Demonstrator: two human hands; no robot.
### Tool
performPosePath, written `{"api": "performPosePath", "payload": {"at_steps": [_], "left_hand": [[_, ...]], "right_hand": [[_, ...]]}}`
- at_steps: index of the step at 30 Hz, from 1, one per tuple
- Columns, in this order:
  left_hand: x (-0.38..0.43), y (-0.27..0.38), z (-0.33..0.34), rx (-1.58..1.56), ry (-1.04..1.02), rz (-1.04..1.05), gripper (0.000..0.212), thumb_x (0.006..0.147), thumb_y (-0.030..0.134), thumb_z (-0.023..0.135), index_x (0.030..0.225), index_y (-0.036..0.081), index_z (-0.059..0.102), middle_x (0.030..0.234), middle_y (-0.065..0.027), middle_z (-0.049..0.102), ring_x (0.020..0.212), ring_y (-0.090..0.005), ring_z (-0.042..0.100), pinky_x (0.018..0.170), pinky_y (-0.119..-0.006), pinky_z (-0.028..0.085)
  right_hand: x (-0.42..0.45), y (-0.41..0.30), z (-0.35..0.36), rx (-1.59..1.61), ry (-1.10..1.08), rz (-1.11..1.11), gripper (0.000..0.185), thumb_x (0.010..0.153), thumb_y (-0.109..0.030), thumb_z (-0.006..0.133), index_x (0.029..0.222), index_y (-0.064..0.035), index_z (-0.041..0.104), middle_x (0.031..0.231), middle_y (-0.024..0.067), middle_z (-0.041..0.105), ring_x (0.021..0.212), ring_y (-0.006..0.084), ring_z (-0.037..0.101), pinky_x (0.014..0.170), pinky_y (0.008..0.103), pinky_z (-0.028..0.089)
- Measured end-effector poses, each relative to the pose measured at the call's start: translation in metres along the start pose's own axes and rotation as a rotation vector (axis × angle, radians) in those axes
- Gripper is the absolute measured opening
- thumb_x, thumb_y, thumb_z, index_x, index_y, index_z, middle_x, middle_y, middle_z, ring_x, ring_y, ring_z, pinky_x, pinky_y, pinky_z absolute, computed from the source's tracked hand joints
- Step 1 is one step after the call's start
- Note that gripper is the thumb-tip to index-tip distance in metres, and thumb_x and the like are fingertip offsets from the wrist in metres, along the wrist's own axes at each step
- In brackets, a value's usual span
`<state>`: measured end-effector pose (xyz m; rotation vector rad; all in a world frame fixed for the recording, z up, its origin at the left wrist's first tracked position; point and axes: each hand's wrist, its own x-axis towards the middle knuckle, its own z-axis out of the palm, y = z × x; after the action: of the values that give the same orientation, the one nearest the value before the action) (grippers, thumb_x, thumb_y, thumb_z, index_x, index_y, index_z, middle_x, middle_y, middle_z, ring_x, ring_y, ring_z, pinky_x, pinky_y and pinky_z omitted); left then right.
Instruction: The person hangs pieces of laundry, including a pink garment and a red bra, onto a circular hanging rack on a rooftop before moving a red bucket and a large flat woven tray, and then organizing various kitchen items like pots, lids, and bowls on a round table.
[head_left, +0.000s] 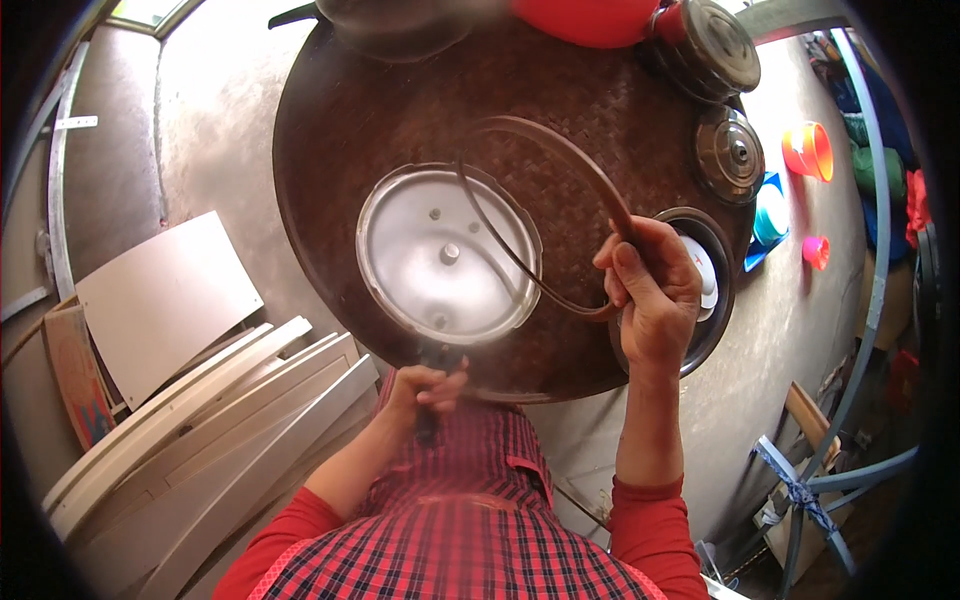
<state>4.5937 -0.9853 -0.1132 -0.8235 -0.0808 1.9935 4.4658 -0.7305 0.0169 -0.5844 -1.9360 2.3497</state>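
Observation:
My right hand (658, 296) is raised over the round dark brown table (337, 97), pinching a brown rubber sealing ring (559, 146) that hangs in a loop. Below and left of it, a metal pressure-cooker lid (420, 270) shows its underside, with a central stud and a few small fittings. My left hand (429, 390), blurred, is closed around the dark handle (426, 429) at the lid's near side. The ring's lower strand passes in front of the lid's right part. Whether ring and lid touch, I cannot tell.
A dark bowl (724, 315) holding a white item is behind my right hand. A metal lid (731, 154), a lidded metal pot (716, 49), a red bowl (589, 19) and a large pot (405, 26) line the table's far side. White boards (225, 420) lie at left.

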Motion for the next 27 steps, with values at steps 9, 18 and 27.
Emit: {"api": "performPosePath", "payload": {"at_steps": [9, 18, 27], "left_hand": [[0.002, -0.006, -0.003, 0.024, 0.049, 0.017, 0.037, 0.073, 0.014, 0.055, 0.107, 0.001, 0.048, 0.062, 0.002, 0.041, 0.038, -0.0023, 0.029, 0.042, -0.018, 0.025], [0.003, -0.009, -0.024, 0.12, 0.191, 0.009, 0.016, 0.073, 0.019, 0.056, 0.066, 0.008, 0.046, 0.05, 0.0036, 0.039, 0.035, -0.0024, 0.031, 0.041, -0.02, 0.023], [0.0, -0.008, -0.033, 0.082, 0.282, -0.019, 0.011, 0.072, 0.013, 0.056, 0.067, 0.009, 0.047, 0.049, 0.0047, 0.037, 0.037, -0.0038, 0.029, 0.044, -0.021, 0.024]], "right_hand": [[-0.021, 0.086, 0.024, -0.339, -0.272, -0.114, 0.022, 0.077, 0.006, 0.057, 0.098, -0.0007, 0.06, 0.079, 0.0047, 0.061, 0.067, 0.0086, 0.053, 0.059, 0.0211, 0.043], [-0.073, 0.155, 0.057, -0.672, -0.49, -0.179, 0.026, 0.073, -0.007, 0.061, 0.099, -0.0076, 0.059, 0.078, 0.0109, 0.053, 0.068, 0.0291, 0.053, 0.057, 0.035, 0.044], [-0.068, 0.172, 0.084, -0.716, -0.348, -0.297, 0.017, 0.07, -0.013, 0.064, 0.087, -0.0099, 0.064, 0.075, 0.0037, 0.055, 0.069, 0.0222, 0.053, 0.059, 0.0337, 0.042]]}}
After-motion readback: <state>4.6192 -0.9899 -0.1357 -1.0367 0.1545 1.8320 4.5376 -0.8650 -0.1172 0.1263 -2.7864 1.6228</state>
